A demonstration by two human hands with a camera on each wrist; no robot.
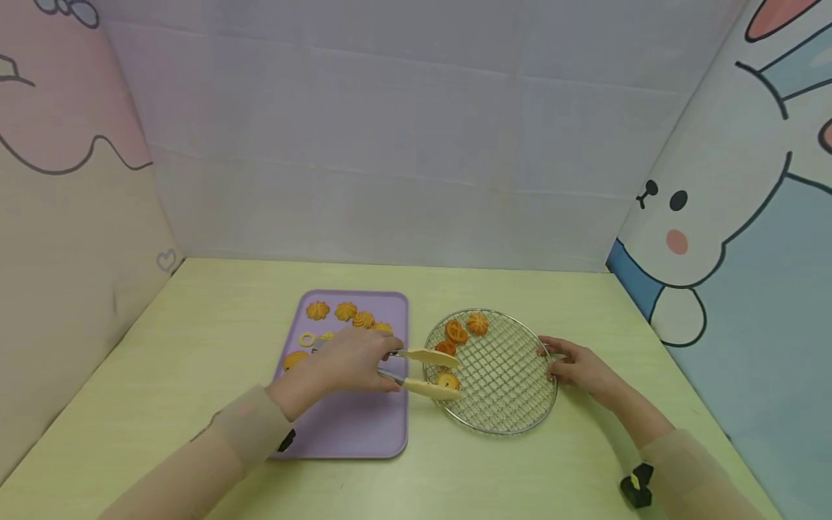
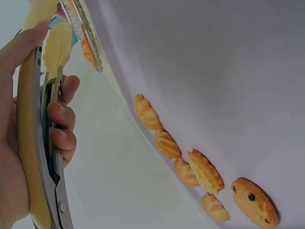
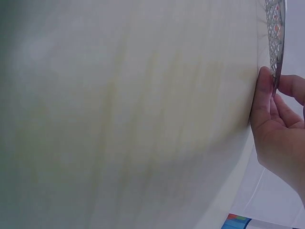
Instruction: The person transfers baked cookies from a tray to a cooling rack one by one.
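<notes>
Placing a cookie (image 1: 448, 379) on the rack (image 1: 503, 379) seems underway: left fingers (image 2: 62, 113) curl round parted tongs (image 1: 429, 356), right fingers (image 3: 262, 98) pinch the rack; next, likely withdraw the tongs.

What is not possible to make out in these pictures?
Head view: the left hand hides part of the tray.
Left wrist view: the top edge cuts off one tip of the tongs.
Right wrist view: the top edge cuts off much of the rack.
</notes>
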